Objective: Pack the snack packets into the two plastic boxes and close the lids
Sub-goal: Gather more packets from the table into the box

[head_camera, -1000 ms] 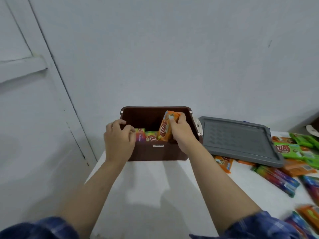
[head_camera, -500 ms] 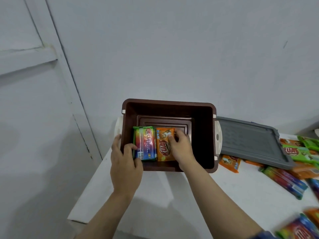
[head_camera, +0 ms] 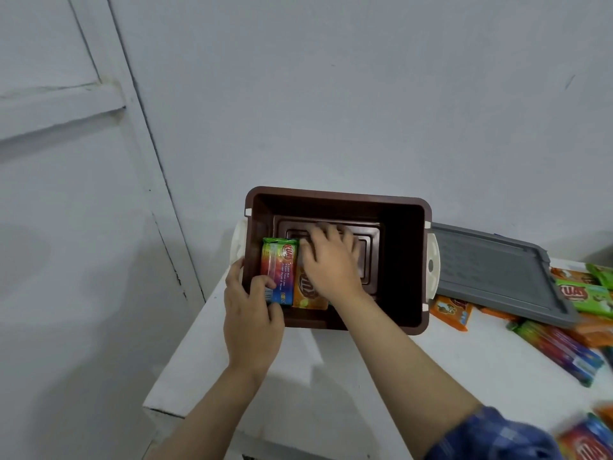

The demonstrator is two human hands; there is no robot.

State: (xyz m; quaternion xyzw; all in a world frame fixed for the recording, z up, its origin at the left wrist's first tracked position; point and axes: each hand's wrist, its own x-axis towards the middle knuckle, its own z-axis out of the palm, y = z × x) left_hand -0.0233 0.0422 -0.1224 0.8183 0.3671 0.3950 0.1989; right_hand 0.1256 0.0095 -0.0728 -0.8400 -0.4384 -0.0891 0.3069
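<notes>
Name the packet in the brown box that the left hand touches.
The rainbow-striped packet by the box's left wall; the left hand holds its near end. The orange packet lies under the right hand.

Dim, flat light; soft shadows under arms; right fingers (head_camera: 326, 232) motion-blurred; edges warped.

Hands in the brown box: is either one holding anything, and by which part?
The left hand pinches the rainbow packet at its near end. The right hand lies over the orange packet, blurred; a grip cannot be told.
</notes>
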